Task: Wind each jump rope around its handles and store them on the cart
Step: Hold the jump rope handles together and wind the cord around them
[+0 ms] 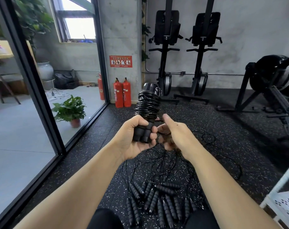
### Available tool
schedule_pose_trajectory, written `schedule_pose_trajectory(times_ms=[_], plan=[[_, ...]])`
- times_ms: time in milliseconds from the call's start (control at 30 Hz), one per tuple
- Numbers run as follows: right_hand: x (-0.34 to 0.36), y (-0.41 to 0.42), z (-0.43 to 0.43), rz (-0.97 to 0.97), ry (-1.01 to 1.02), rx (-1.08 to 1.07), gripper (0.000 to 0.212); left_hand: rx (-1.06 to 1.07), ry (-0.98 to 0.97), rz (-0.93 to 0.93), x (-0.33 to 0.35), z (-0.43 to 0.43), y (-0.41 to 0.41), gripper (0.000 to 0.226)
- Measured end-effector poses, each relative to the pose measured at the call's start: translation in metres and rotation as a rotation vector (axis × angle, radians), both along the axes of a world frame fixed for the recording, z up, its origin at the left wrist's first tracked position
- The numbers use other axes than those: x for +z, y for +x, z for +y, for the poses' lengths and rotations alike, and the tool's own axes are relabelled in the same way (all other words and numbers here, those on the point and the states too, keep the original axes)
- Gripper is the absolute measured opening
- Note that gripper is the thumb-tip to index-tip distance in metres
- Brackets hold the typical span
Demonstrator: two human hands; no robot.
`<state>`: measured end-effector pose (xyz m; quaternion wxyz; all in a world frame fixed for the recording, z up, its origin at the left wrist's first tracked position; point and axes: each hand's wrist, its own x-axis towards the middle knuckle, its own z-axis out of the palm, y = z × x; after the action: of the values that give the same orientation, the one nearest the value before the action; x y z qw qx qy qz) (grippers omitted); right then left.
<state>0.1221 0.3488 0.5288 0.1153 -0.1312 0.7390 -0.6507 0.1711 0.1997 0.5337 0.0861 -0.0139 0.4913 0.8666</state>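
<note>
My left hand [134,138] grips the lower ends of a pair of black foam handles held upright, with a black jump rope [148,104] coiled tightly round their upper part. My right hand [175,134] sits just right of the bundle, thumb up, pinching a loose end of the thin cord beside the coils. On the speckled rubber floor below lie several more black foam handles [157,199] with thin black cords [206,139] tangled and looped among them. The white perforated cart [282,204] shows at the lower right edge.
A glass wall with a black frame [41,100] runs along the left. Two red fire extinguishers [122,93] stand by the concrete pillar. Black rowing machines [198,63] stand against the back wall and another machine [272,83] at the right. My knees are at the bottom.
</note>
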Motion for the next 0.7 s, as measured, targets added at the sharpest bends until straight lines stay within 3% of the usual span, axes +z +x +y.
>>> schedule_pose_trajectory(times_ms=[133,300,400,567,700], plan=[[-0.01,0.002,0.007,0.371,0.079,-0.063,0.01,-0.005,0.108,-0.069,-0.008,-0.002,-0.008,0.043],[-0.025,-0.005,0.011,0.33,0.012,0.061,0.047,-0.026,0.122,-0.148,-0.018,-0.005,-0.019,0.035],[-0.038,-0.014,0.01,0.422,0.082,0.039,0.041,-0.029,0.131,-0.185,-0.027,-0.007,-0.029,0.038],[-0.053,-0.033,0.008,0.629,0.206,-0.094,0.013,-0.043,0.098,-0.255,-0.047,-0.009,-0.048,0.039],[-0.072,-0.052,0.002,0.839,0.317,-0.214,0.022,-0.026,0.003,-0.208,-0.063,-0.004,-0.065,0.034]])
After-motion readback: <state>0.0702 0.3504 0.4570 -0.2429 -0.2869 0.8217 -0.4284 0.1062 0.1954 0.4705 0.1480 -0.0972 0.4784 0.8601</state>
